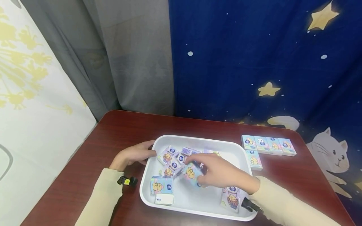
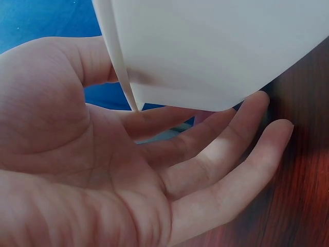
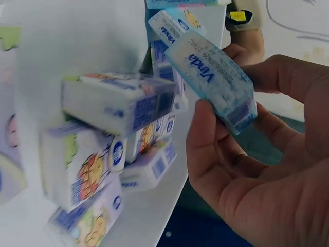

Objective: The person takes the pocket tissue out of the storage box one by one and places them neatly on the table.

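Note:
My right hand (image 1: 219, 169) pinches a light-blue tissue pack (image 1: 191, 172) between thumb and fingers, above the white tray (image 1: 202, 204). In the right wrist view that pack shows the word Vinda on its side. At the tray's left side my left hand (image 1: 135, 155) holds the rim, thumb over it and fingers outside, against the tray wall (image 2: 195, 56) in the left wrist view. Several purple tissue packs (image 3: 92, 170) lie jumbled in the tray. A blue tissue pack (image 1: 161, 185) sits in the near left corner, and a purple pack (image 1: 230, 199) lies near right.
On the dark red table (image 1: 133, 125), several blue tissue packs (image 1: 261, 144) stand in a row right of the tray. One more blue pack (image 1: 254, 160) lies in front of the row's left end. A blue curtain (image 1: 226, 62) hangs behind the table.

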A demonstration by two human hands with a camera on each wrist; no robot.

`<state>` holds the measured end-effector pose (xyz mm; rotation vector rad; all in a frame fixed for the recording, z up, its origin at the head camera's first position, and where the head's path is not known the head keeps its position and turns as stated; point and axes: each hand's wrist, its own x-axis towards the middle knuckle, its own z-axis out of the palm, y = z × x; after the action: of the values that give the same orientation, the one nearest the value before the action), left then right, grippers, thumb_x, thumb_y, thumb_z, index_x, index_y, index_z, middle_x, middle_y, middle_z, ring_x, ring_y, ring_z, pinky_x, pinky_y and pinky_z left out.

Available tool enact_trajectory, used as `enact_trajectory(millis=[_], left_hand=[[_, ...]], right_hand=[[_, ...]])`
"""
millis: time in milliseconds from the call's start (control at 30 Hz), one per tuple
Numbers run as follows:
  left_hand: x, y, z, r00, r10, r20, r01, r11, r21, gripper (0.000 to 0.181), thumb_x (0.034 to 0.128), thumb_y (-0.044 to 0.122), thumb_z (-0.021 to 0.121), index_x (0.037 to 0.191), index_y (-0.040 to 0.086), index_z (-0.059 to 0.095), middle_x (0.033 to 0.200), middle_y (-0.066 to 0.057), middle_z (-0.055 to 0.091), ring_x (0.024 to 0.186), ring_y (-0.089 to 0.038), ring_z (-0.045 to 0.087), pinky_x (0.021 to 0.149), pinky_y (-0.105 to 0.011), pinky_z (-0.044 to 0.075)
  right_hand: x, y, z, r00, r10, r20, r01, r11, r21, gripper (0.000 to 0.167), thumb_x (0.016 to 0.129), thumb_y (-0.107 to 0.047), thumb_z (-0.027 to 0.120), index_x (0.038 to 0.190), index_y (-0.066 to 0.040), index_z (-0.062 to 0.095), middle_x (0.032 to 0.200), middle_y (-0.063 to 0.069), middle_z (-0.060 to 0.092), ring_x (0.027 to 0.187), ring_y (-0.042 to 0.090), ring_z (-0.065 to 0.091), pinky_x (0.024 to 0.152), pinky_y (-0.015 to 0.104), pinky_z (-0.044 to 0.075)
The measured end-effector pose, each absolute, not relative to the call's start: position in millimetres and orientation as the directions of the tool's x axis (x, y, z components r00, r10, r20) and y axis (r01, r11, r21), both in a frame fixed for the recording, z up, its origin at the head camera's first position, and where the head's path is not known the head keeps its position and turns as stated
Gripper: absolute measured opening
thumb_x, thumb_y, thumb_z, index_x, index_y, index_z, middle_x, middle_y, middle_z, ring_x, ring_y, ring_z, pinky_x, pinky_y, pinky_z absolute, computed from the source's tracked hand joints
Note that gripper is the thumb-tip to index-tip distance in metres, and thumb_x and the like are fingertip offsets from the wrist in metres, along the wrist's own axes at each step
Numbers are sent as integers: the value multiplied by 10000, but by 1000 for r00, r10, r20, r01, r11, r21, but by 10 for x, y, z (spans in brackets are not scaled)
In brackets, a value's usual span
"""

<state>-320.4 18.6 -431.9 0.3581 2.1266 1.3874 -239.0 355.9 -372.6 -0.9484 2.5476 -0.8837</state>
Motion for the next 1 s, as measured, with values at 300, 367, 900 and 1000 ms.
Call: enact_trajectory(millis=[300, 367, 900, 1000], left_hand=[[-3207, 180, -4329, -802, 507, -316, -90, 421, 903, 564, 1053, 75, 628, 1582, -5, 450, 1201, -175, 721, 998, -333, 764, 871, -572, 658], [-3206, 178, -4329, -800, 510, -316, -91, 418, 904, 567, 1052, 74, 628, 1584, -6, 447, 1202, -177, 722, 999, -334, 764, 872, -573, 658], [-3204, 189, -4324, -804, 504, -316, -90, 423, 902, 573, 1052, 72, 620, 1590, -11, 439, 1202, -179, 717, 994, -329, 764, 878, -576, 655], [-3197, 191, -4322, -803, 505, -316, -87, 425, 901, 556, 1053, 69, 618, 1576, -15, 449, 1195, -179, 718, 989, -326, 763, 877, -572, 657]], right_hand=[[-2359, 3890, -3637, -827, -559, -66, -376, 636, -674, 566, 862, -97, 781, 1407, -149, 638, 1148, -13, 715, 1004, 191, 661, 888, 446, 574], [-2352, 3980, -3593, -833, -551, -49, -373, 625, -685, 499, 884, -100, 760, 1369, -149, 650, 1192, -3, 716, 1075, 213, 662, 943, 483, 568], [-2382, 4757, -3581, -950, -294, -109, -88, 584, -807, 587, 923, -57, 765, 1462, -49, 532, 1353, 219, 686, 1139, 336, 687, 914, 449, 606], [-2420, 4922, -3610, -961, -240, -134, -12, 525, -851, 593, 943, -66, 791, 1461, 5, 509, 1355, 278, 686, 1074, 300, 736, 841, 328, 633]])
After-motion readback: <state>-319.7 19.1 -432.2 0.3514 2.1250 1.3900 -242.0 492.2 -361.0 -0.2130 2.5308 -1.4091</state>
